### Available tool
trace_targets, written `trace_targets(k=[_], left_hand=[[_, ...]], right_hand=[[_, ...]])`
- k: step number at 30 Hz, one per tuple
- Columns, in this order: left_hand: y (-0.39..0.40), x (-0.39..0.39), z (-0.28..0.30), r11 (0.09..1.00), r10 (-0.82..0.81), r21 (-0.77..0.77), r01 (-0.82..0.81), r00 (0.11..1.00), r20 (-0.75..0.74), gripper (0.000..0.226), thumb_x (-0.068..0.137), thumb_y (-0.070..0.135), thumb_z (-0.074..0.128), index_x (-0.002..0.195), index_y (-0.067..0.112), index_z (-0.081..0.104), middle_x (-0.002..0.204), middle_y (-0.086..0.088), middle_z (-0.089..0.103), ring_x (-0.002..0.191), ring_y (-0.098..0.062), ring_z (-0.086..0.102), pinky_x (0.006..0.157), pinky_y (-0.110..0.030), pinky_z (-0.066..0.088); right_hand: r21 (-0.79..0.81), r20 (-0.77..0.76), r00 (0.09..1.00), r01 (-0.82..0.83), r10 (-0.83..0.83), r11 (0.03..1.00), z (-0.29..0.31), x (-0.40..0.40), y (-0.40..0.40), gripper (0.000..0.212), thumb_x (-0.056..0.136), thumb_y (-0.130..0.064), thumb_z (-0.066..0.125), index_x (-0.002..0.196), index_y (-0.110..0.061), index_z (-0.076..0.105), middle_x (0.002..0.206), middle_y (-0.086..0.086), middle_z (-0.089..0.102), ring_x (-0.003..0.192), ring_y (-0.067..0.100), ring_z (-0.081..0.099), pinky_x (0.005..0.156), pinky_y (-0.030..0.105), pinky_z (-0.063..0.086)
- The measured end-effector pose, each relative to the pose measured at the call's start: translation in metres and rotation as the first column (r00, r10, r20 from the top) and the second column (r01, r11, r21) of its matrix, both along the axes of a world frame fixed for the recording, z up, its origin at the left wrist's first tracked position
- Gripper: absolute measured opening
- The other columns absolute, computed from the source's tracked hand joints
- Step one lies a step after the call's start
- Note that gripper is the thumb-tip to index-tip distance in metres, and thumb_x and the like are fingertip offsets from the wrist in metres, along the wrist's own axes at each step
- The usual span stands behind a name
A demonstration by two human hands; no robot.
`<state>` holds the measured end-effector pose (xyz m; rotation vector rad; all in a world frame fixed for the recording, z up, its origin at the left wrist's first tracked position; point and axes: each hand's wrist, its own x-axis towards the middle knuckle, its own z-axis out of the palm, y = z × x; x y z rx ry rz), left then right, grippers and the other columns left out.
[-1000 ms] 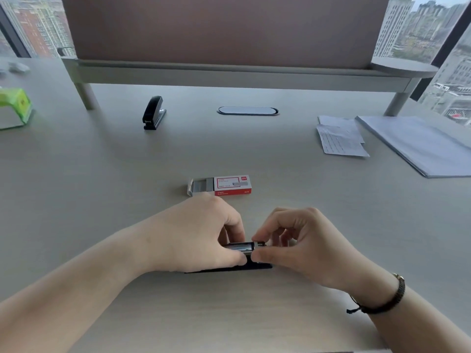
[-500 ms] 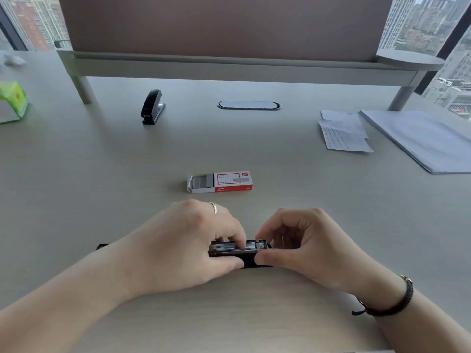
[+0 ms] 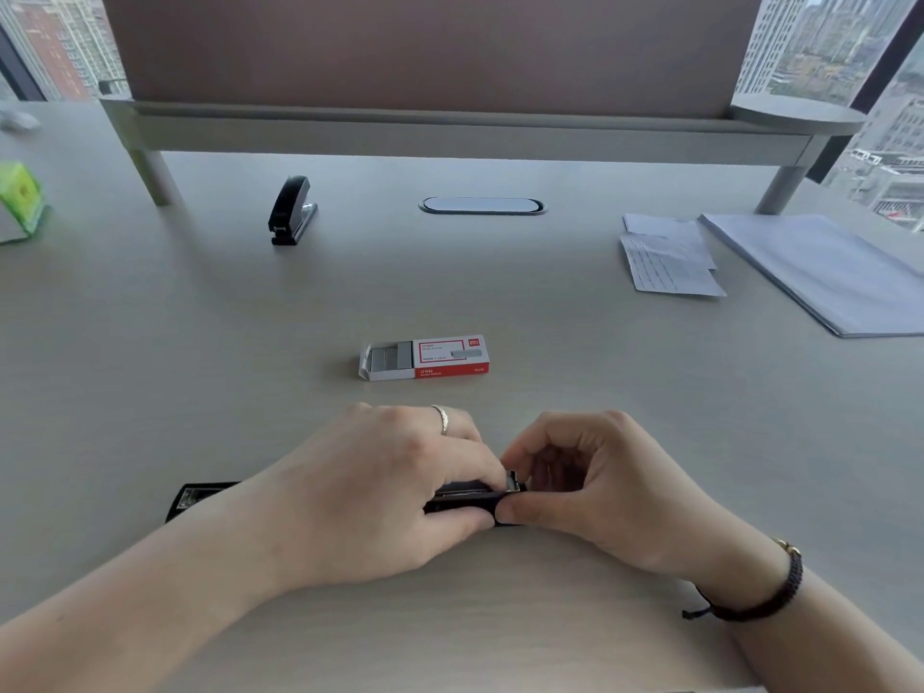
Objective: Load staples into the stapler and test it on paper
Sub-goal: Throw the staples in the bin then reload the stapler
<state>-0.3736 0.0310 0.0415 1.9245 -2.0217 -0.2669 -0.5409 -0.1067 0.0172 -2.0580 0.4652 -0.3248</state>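
The staple box point(image 3: 425, 359) lies in the middle of the desk point(image 3: 550, 372), its red sleeve slid right so the tray shows grey strips of staples point(image 3: 391, 356) inside. Nearer, the stapler point(image 3: 470, 496) lies flat and opened out — black body, a metal channel on top, its lid stretching left to a dark end point(image 3: 187, 497). The left hand point(image 3: 395, 492) covers most of it, its grip closed on the body; the right hand point(image 3: 595, 487) pinches the channel's right end. Whether staples sit in the channel is hidden. A second stapler point(image 3: 291, 211) stands far left; papers point(image 3: 667, 257) lie far right.
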Motion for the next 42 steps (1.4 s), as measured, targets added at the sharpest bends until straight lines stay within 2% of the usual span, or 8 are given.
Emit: trace_targets(k=[5, 10, 22, 29, 33, 36, 40, 42], left_hand=[[0.008, 0.007, 0.004, 0.999, 0.044, 0.000, -0.044, 0.999, -0.028, 0.021, 0.079, 0.046, 0.066, 0.100, 0.042, 0.065, 0.093, 0.023, 0.067, 0.082, 0.002, 0.063, 0.068, -0.027, 0.054], [0.034, 0.033, 0.003, 0.976, 0.173, 0.122, -0.181, 0.982, 0.074, 0.047, 0.070, 0.062, 0.069, 0.110, 0.053, 0.046, 0.095, 0.030, 0.062, 0.088, 0.012, 0.056, 0.080, -0.019, 0.050], [0.087, 0.065, 0.008, 0.916, 0.338, 0.207, -0.343, 0.939, 0.058, 0.029, 0.075, 0.060, 0.070, 0.101, 0.049, 0.063, 0.089, 0.020, 0.062, 0.085, 0.004, 0.058, 0.075, -0.020, 0.047], [0.060, 0.043, 0.051, 0.916, 0.248, 0.159, -0.367, 0.834, 0.493, 0.038, 0.072, 0.063, 0.068, 0.105, 0.043, 0.064, 0.094, 0.015, 0.046, 0.078, -0.005, 0.057, 0.073, -0.027, 0.051], [0.041, 0.026, 0.063, 0.976, 0.216, -0.023, -0.215, 0.968, 0.125, 0.053, 0.063, 0.046, 0.085, 0.110, 0.044, 0.060, 0.086, 0.018, 0.058, 0.078, -0.001, 0.057, 0.070, -0.019, 0.047], [0.027, 0.013, 0.047, 0.982, 0.176, -0.045, -0.184, 0.973, -0.148, 0.055, 0.062, 0.037, 0.089, 0.107, 0.043, 0.058, 0.082, 0.013, 0.067, 0.068, -0.003, 0.060, 0.061, -0.016, 0.048], [0.016, 0.000, 0.010, 0.980, 0.172, -0.073, -0.188, 0.968, -0.183, 0.040, 0.069, 0.036, 0.085, 0.104, 0.036, 0.065, 0.087, 0.016, 0.068, 0.070, 0.013, 0.055, 0.060, -0.006, 0.040], [0.015, -0.001, -0.001, 0.971, 0.180, -0.109, -0.213, 0.951, -0.252, 0.032, 0.070, 0.033, 0.085, 0.098, 0.034, 0.069, 0.085, 0.018, 0.068, 0.074, 0.006, 0.059, 0.062, -0.009, 0.042]], right_hand=[[-0.099, -0.027, 0.999, 0.019, -0.021, 0.995, -0.002, 0.001, 0.001, 0.021, 0.066, -0.026, 0.090, 0.079, -0.030, 0.074, 0.073, -0.012, 0.064, 0.058, 0.002, 0.051, 0.055, 0.012, 0.039], [-0.211, -0.081, 0.997, -0.027, 0.010, 0.977, -0.005, 0.003, 0.004, 0.024, 0.066, -0.037, 0.087, 0.086, -0.029, 0.075, 0.089, -0.007, 0.067, 0.071, 0.007, 0.058, 0.063, 0.018, 0.045], [-0.227, -0.086, 0.996, -0.003, -0.017, 0.974, -0.004, 0.005, 0.010, 0.018, 0.067, -0.034, 0.088, 0.080, -0.028, 0.077, 0.086, -0.007, 0.066, 0.062, 0.002, 0.053, 0.059, 0.016, 0.041], [-0.233, -0.084, 0.996, -0.008, -0.012, 0.973, -0.001, 0.003, 0.014, 0.017, 0.068, -0.031, 0.088, 0.076, -0.035, 0.073, 0.087, -0.004, 0.067, 0.061, 0.002, 0.052, 0.058, 0.012, 0.039], [-0.222, -0.073, 0.997, -0.013, -0.004, 0.975, -0.002, 0.003, 0.013, 0.016, 0.068, -0.031, 0.088, 0.077, -0.034, 0.074, 0.089, -0.005, 0.067, 0.062, 0.002, 0.053, 0.059, 0.013, 0.040], [-0.216, -0.062, 0.998, -0.003, -0.010, 0.976, -0.004, 0.004, 0.012, 0.016, 0.068, -0.030, 0.088, 0.077, -0.033, 0.075, 0.086, -0.009, 0.066, 0.060, 0.001, 0.051, 0.059, 0.012, 0.039], [-0.230, -0.075, 0.997, -0.010, -0.008, 0.973, -0.008, 0.003, 0.010, 0.014, 0.069, -0.029, 0.087, 0.075, -0.025, 0.075, 0.082, -0.008, 0.061, 0.058, 0.002, 0.047, 0.057, 0.013, 0.037], [-0.250, -0.076, 0.997, -0.012, -0.007, 0.968, -0.010, 0.002, 0.008, 0.018, 0.069, -0.030, 0.087, 0.078, -0.019, 0.075, 0.086, -0.003, 0.063, 0.059, 0.003, 0.046, 0.057, 0.014, 0.037]])
